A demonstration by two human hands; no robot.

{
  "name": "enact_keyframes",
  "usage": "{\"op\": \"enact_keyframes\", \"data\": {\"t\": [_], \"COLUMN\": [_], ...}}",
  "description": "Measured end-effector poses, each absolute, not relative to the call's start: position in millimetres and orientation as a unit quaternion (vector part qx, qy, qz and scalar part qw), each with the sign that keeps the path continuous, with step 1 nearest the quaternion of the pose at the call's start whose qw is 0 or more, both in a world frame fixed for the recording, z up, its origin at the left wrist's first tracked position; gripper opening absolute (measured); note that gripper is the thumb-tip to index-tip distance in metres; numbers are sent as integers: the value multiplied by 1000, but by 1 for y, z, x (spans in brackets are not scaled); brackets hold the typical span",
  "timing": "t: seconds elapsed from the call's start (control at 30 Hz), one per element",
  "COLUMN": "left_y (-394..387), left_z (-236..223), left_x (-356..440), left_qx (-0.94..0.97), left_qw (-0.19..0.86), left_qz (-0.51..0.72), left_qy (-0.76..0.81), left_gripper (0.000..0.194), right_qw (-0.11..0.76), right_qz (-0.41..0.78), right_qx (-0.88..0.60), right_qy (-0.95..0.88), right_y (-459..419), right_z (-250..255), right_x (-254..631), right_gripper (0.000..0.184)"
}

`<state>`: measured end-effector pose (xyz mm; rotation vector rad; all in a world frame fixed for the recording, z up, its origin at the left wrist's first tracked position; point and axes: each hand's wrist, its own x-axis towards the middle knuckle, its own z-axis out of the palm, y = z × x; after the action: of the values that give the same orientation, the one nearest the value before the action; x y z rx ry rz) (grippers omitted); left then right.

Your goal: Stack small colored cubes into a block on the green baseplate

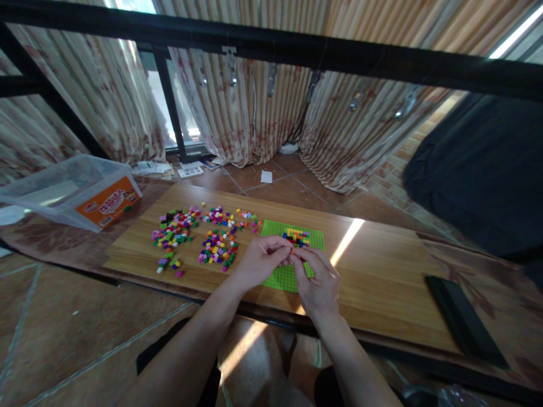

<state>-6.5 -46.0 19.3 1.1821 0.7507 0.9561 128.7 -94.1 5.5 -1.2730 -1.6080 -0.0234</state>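
Observation:
A green baseplate point(278, 277) lies on a wooden board, with a small cluster of coloured bricks point(297, 236) stuck on its far part. Both my hands meet over the plate's middle. My left hand point(259, 261) and my right hand point(317, 281) are pinched together on a tiny orange brick point(292, 254) held between their fingertips, just in front of the cluster. To the left of the plate lie loose piles of small coloured bricks point(216, 240), with another pile point(173, 230) further left.
The wooden board point(382, 282) rests on a low surface above a tiled floor. A clear plastic bin point(72, 192) with an orange label stands at the far left. A dark flat phone-like slab point(464, 319) lies at the right. Curtains and a black bar are behind.

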Motion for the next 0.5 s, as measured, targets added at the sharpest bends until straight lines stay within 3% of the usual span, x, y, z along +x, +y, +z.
{"op": "enact_keyframes", "data": {"t": [0.3, 0.5], "left_y": [-29, -25], "left_z": [8, -6], "left_x": [-16, -14], "left_qx": [501, 583], "left_qw": [533, 452], "left_qz": [502, 460], "left_qy": [461, 495], "left_gripper": [10, 12], "right_qw": [534, 516], "right_qz": [96, 81], "right_qx": [-576, -569], "right_qy": [-611, -635], "right_y": [-86, -83], "right_z": [5, -6], "right_x": [162, 161], "right_gripper": [12, 9]}}
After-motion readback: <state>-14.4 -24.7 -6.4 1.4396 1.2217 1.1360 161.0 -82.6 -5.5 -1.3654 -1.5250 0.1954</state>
